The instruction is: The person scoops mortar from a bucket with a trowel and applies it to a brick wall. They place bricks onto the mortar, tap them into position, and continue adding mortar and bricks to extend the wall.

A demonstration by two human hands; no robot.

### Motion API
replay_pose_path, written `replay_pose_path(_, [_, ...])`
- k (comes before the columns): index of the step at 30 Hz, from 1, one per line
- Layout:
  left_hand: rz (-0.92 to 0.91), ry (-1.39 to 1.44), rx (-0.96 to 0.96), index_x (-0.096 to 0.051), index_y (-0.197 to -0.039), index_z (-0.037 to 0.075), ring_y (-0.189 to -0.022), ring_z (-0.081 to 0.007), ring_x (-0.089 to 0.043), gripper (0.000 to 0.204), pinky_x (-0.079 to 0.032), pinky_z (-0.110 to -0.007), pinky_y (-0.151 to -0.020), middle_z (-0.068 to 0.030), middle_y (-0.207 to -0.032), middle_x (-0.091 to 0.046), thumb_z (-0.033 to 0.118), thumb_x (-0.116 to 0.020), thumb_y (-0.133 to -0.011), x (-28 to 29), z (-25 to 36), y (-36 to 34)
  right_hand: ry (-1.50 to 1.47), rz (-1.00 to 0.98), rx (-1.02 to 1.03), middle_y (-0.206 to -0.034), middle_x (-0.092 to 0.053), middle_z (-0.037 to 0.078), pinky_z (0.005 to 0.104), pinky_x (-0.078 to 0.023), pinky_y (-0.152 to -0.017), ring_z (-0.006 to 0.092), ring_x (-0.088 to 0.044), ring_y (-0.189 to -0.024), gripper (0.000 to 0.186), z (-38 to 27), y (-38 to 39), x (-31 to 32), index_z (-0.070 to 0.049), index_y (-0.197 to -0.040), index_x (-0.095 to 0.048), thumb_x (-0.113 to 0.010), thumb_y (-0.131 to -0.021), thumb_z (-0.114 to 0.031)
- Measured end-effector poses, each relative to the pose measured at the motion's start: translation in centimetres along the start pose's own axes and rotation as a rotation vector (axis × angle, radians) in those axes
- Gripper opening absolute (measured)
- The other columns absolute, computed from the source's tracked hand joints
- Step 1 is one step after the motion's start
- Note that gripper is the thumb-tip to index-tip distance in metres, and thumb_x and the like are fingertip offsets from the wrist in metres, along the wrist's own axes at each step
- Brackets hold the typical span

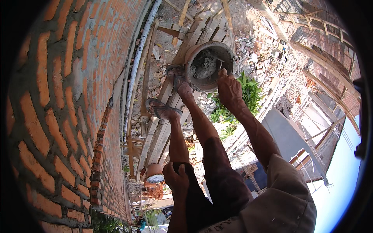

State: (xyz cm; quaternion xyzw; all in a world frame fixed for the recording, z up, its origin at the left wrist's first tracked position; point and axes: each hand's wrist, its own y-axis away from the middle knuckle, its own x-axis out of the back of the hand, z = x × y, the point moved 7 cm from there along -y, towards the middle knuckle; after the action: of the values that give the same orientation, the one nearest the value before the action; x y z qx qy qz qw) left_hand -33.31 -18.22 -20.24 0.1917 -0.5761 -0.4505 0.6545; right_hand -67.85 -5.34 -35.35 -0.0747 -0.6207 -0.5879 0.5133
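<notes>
My right hand [229, 87] is closed round the handle of a trowel [218, 59] at the near right rim of a round bucket [190, 66]. The trowel's metal end reaches over the grey wet mortar [203, 66] inside, and its blade is hard to make out. Mortar crusts the bucket, which sits on wooden planks [166, 134]. Lower down, my left hand [176, 179] hangs beside my dark shorts with its fingers loosely bent and apart. Nothing shows in it.
A brick wall [58, 124] with mortar joints rises close on the left, beside a pale pole [136, 73]. My sandalled feet [163, 110] stand on the planks. Rubble [248, 50] and green plants [246, 95] lie below at right. Another bucket [154, 171] stands near stacked bricks [154, 191].
</notes>
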Motion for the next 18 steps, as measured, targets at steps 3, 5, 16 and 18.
replay_pose_path(3, [-0.007, -0.008, -0.012, -0.054, -0.108, -0.008, -0.101, -0.0425, -0.054, 0.043, -0.043, -0.048, -0.089, -0.026, -0.105, -0.057, 0.025, -0.066, -0.083, 0.0, 0.0, 0.1, 0.195, 0.086, 0.039, -0.077, -0.06, 0.019, 0.0348, -0.043, -0.034, 0.026, -0.064, -0.065, 0.034, -4.1, -2.2, 0.0, 0.014, -0.108, -0.053, -0.058, -0.082, -0.009])
replay_pose_path(5, [-0.004, -0.011, -0.032, -0.054, -0.108, -0.008, -0.101, -0.0427, -0.054, 0.042, -0.043, -0.048, -0.089, -0.0264, -0.105, -0.057, 0.024, -0.065, -0.083, 0.0, 0.0, 0.0, 0.459, -0.011, 0.167, -0.072, -0.059, 0.018, 0.0332, -0.033, -0.025, 0.0227, -0.061, -0.057, 0.037, -6.0, -0.5, -0.9, 0.014, -0.109, -0.052, -0.057, -0.082, -0.011])
replay_pose_path(16, [0.003, 0.009, -0.002, -0.055, -0.107, -0.006, -0.102, -0.0404, -0.054, 0.043, -0.044, -0.046, -0.089, -0.024, -0.107, -0.057, 0.028, -0.065, -0.083, -0.1, -0.6, 0.1, 0.134, -0.118, -0.003, -0.082, -0.06, 0.024, 0.0405, -0.054, -0.056, 0.0317, -0.064, -0.077, 0.035, -3.8, -0.2, -1.4, 0.015, -0.105, -0.051, -0.06, -0.081, -0.009])
replay_pose_path(18, [-0.003, 0.015, 0.017, -0.055, -0.106, -0.007, -0.102, -0.0403, -0.054, 0.042, -0.044, -0.046, -0.089, -0.024, -0.107, -0.057, 0.027, -0.065, -0.083, -0.1, -0.7, 0.2, -0.054, -0.238, 0.098, -0.084, -0.059, 0.026, 0.0447, -0.054, -0.062, 0.0357, -0.064, -0.071, 0.037, -4.3, 1.6, -2.1, 0.015, -0.12, -0.041, -0.049, -0.09, -0.005])
